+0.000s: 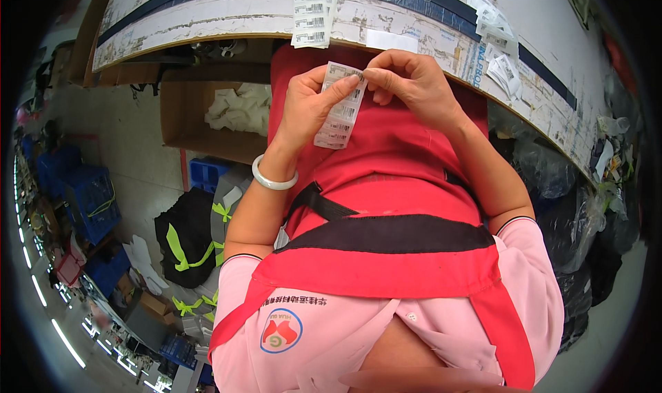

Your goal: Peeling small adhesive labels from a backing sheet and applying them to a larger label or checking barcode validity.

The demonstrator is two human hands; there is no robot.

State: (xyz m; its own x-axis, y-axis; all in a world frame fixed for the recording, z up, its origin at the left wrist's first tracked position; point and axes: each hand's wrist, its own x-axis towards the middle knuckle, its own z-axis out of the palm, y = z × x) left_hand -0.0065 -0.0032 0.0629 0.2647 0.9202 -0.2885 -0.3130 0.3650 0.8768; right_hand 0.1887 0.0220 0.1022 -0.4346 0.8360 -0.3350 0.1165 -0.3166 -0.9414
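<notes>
My left hand [309, 105], with a pale bangle at the wrist, grips a strip of white barcode labels [338, 125] between thumb and fingers. The strip hangs over my red apron [407, 165], its lower end toward me. My right hand [412, 84] is closed in a pinch at the strip's upper right corner, thumb and forefinger meeting there. Whether a single label is lifting at that corner is too small to tell. Just beyond, more barcode label strips [310, 13] lie over the table's near edge.
Ahead is a worn white table [207, 22] with dark blue tape bands. Loose labels [507, 72] and a blank white slip [392, 41] lie on it. A cardboard box [181, 113] holding crumpled white paper stands left below it. Clear plastic bags [552, 165] are heaped at the right.
</notes>
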